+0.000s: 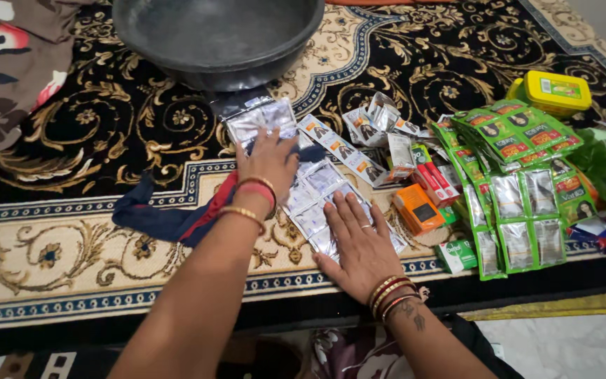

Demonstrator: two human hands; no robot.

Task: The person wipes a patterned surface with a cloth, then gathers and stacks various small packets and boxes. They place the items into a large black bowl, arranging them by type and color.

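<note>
both hands press flat, fingers apart: left hand and right hand pinning the silver sachet strip beneath to smooth it.

- Strip of silver foil sachets, joined in rows, lying flat on patterned carpet, running diagonally from near the grey basin toward the near edge.
- Upper end under left hand, lower end pressed beneath right hand.

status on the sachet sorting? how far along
Done: green sachet strips lie grouped at the right. In hand: left hand and right hand press flat on the silver sachet sheets. Left: loose sachets and the orange box lie scattered.
</note>
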